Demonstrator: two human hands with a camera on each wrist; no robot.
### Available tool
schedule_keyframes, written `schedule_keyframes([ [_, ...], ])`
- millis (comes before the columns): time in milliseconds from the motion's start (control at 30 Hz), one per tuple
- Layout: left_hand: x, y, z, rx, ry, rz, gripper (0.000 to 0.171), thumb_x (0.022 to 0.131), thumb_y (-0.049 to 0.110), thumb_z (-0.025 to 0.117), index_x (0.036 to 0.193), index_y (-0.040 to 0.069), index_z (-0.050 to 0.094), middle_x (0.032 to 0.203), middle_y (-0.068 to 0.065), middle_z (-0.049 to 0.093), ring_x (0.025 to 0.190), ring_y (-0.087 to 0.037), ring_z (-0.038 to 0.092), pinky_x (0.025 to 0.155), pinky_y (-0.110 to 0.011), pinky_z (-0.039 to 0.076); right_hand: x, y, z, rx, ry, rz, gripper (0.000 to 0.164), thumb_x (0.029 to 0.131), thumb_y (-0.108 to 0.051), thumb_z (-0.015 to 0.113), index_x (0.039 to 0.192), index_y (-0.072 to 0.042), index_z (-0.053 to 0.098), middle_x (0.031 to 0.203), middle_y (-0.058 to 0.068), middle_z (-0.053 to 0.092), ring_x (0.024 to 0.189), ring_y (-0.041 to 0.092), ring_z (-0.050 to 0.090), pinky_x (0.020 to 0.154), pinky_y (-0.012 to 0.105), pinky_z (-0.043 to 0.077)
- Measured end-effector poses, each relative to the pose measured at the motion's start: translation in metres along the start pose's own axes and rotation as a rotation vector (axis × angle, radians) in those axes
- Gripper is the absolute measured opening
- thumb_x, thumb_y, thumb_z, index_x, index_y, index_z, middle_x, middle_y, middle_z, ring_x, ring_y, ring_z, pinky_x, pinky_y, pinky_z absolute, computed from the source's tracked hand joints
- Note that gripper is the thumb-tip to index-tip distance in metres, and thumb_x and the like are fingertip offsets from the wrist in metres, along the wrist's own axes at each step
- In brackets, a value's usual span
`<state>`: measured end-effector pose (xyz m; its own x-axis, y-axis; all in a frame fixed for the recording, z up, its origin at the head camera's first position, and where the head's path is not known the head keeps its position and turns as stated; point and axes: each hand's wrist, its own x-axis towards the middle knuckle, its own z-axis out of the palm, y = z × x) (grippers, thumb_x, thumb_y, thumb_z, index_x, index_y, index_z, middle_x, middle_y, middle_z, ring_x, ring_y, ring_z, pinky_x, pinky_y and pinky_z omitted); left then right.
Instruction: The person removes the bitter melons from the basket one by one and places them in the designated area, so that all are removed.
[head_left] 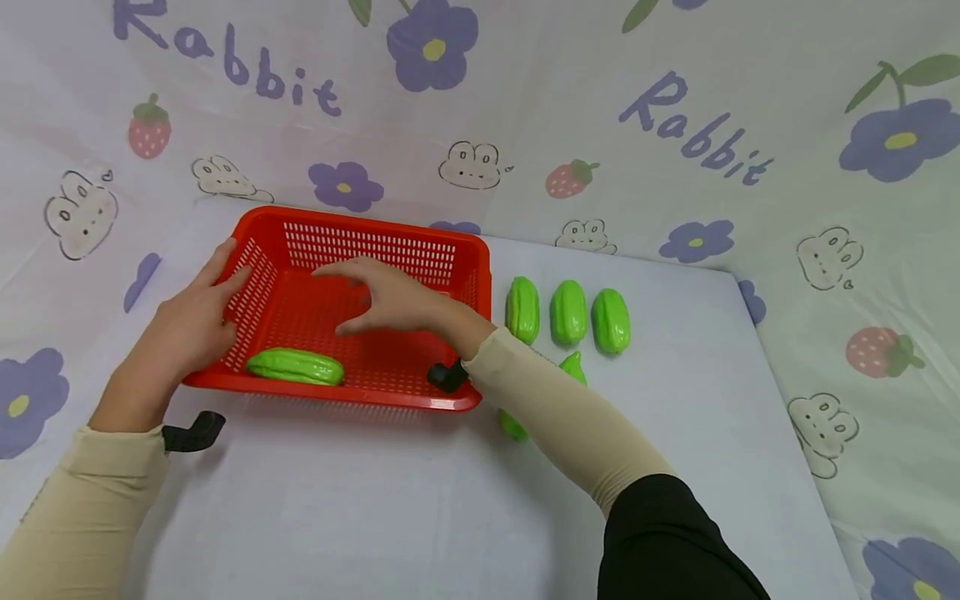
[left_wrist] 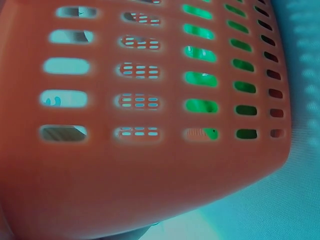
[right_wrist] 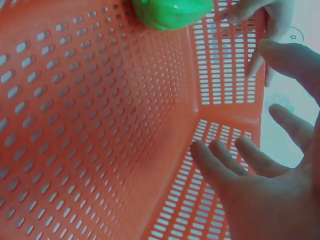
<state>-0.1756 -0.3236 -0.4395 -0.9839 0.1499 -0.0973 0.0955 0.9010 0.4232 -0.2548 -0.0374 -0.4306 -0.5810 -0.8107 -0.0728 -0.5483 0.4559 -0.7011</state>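
A red plastic basket (head_left: 352,398) with slotted walls stands on the white table. My left hand (head_left: 191,325) grips its left rim, some fingers over the inside and the rest along the outer wall. One glossy green ridged fruit (head_left: 295,367) lies in the basket along the front wall, near the left corner; it also shows through the slots in the left wrist view. My right hand (head_left: 390,296) is over the basket, fingers spread and slightly bent, holding nothing. In the right wrist view its fingers (right_wrist: 220,162) are apart from the green fruit (right_wrist: 172,12).
Right of the basket, three similar green fruits (head_left: 568,312) stand in a row. Two more, one of them a green fruit (head_left: 573,367) with a pointed tip, are partly hidden under my right forearm. A patterned cloth (head_left: 525,100) hangs behind the table.
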Motion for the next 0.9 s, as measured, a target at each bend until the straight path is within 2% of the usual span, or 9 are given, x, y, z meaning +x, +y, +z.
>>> schedule_keyframes([
  [267,0.005,-0.003,0.000,0.013,0.013,0.026,0.085,0.089,-0.006,0.060,0.168,-0.003,0.027,0.181,-0.010,-0.012,0.140,-0.065,0.041,0.080,-0.065,0.061,0.003,0.001,0.009,0.028,-0.096,-0.057,0.071,0.093,-0.023,0.087,0.158,-0.021,0.059,0.159,-0.003,0.053,0.143,0.021,0.048,0.111,0.033,0.048],
  [433,0.004,-0.004,-0.003,0.023,0.015,0.029,0.084,0.089,-0.006,0.058,0.167,-0.004,0.028,0.181,-0.010,-0.012,0.144,-0.064,0.039,0.083,-0.067,0.060,0.008,-0.001,0.012,0.060,-0.128,-0.056,0.067,0.093,-0.019,0.087,0.155,-0.022,0.063,0.156,-0.002,0.056,0.140,0.020,0.050,0.110,0.034,0.050],
  [633,0.004,-0.005,-0.004,0.027,0.014,0.032,0.084,0.088,-0.006,0.057,0.167,-0.005,0.028,0.181,-0.011,-0.011,0.145,-0.063,0.037,0.085,-0.068,0.059,0.015,-0.003,0.017,0.049,-0.179,-0.082,0.065,0.093,-0.018,0.087,0.154,-0.021,0.064,0.154,0.000,0.058,0.139,0.019,0.051,0.109,0.032,0.050],
  [900,0.004,-0.003,-0.001,0.010,0.007,0.004,0.087,0.088,-0.007,0.064,0.167,-0.003,0.028,0.181,-0.012,-0.012,0.135,-0.064,0.046,0.079,-0.062,0.063,0.030,-0.003,0.028,0.034,-0.266,-0.084,0.068,0.095,-0.021,0.085,0.158,-0.023,0.060,0.156,0.000,0.057,0.137,0.016,0.050,0.108,0.028,0.048],
])
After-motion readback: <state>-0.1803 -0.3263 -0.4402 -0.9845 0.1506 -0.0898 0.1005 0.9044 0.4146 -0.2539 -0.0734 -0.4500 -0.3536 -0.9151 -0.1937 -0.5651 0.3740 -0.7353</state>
